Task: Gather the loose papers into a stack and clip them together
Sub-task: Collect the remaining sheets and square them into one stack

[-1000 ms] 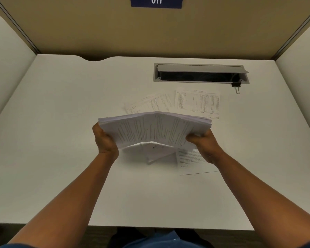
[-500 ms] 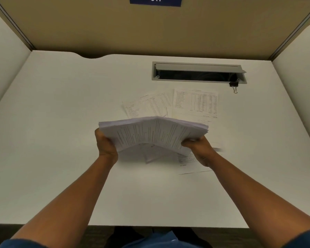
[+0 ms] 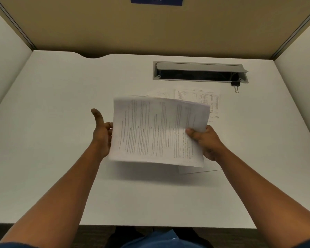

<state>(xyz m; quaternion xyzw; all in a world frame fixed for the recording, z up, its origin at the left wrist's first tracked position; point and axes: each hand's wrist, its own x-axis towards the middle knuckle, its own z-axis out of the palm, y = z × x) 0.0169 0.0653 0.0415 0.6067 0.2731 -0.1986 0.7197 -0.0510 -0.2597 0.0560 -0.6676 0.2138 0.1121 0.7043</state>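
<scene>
We are in the gathering step. Our right hand [image 3: 207, 140] pinches the right edge of the stack of papers [image 3: 157, 131], thumb on the printed top sheet and fingers underneath, and carries it lifted off the desk [image 3: 52, 122]. Our left hand [image 3: 101, 135] is at the stack's left edge with the thumb raised clear; whether its fingers actually grip the sheets or only steady them from beneath we cannot tell, since the paper hides them.

The gathering is not finished. Just beyond the right hand a sheet with a table [image 3: 198, 97] lies flat on the desk, another loose sheet [image 3: 161, 93] peeks out past the far edge of the stack, and one more sheet [image 3: 199, 170] shows directly below the right hand. The binder clip [image 3: 235, 85] sits well beyond the right hand, against the edge of the cable tray [image 3: 200, 71].

Next, we judge, the stack should come down so one hand can sweep up those remaining sheets; then the edges need squaring before we reach for the clip.
</scene>
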